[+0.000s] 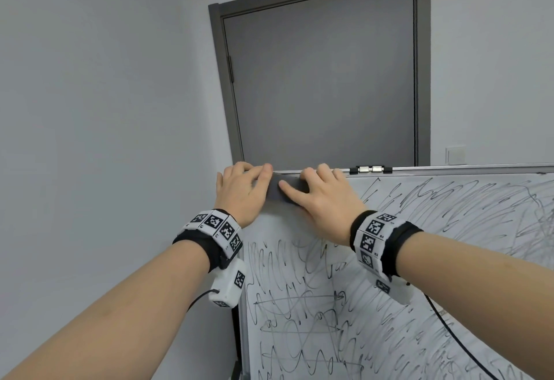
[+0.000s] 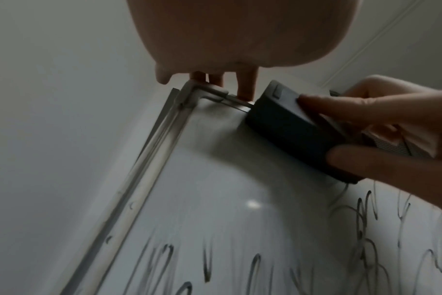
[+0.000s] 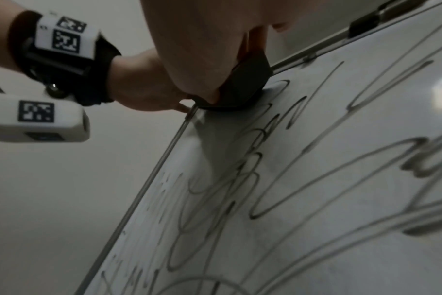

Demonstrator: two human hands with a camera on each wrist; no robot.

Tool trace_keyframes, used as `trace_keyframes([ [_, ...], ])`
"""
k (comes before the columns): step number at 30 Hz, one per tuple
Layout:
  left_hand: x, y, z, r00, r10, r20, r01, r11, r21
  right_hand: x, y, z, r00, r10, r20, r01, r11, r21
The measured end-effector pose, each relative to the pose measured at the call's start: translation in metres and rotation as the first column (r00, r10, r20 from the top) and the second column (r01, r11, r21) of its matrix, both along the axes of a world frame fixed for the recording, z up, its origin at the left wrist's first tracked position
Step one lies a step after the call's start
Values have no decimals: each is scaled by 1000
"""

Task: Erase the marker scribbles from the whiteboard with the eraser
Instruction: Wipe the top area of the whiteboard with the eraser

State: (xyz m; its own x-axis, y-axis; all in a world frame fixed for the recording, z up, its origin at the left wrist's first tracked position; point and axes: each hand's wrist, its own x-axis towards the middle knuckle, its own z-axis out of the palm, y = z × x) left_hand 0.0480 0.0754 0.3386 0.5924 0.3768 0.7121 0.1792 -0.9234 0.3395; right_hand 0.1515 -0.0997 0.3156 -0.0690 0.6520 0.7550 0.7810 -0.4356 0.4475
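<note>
Dark eraser (image 1: 277, 189) pressed flat against the whiteboard (image 1: 449, 259) at its top left corner, just under the top frame, gripped by the right hand (image 1: 322, 196) with fingers curled over its upper edge and thumb along its lower side. Left hand (image 1: 241, 192) just beside, fingers hooked over the board's top edge at the corner, thumb touching the eraser's left end. Black scribbles (image 1: 299, 313) below and right of the eraser; no legible writing, only coded square markers on the wristbands (image 1: 217, 226).
</note>
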Motion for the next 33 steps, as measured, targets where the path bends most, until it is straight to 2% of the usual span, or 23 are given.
trace_keyframes([
  [1,0,0,0,1000,-8,6,8,1000,-13,-2,2,0,1000,3,-8,-3,1000,-20],
  [5,0,-3,2,1000,-14,8,14,999,-49,-10,8,-9,996,49,77,-26,962,-273],
  [11,3,-3,-3,998,-10,57,12,999,-32,-13,4,4,1000,-17,-13,16,994,-110],
  [17,4,-8,-5,999,40,31,-40,999,19,-8,6,-1,996,60,59,-48,982,-184],
  [23,10,-12,-12,993,92,77,-98,992,80,-1,-4,10,1000,4,-30,-6,997,-71],
  [29,14,-11,-15,990,112,91,-120,989,91,5,-10,-16,995,100,25,-87,944,-319],
  [31,16,-13,-16,988,119,97,-128,987,98,7,-15,-14,997,74,35,-62,959,-277],
  [33,17,-13,-16,987,121,104,-131,987,93,10,-22,-6,999,37,-14,-39,986,-162],
])
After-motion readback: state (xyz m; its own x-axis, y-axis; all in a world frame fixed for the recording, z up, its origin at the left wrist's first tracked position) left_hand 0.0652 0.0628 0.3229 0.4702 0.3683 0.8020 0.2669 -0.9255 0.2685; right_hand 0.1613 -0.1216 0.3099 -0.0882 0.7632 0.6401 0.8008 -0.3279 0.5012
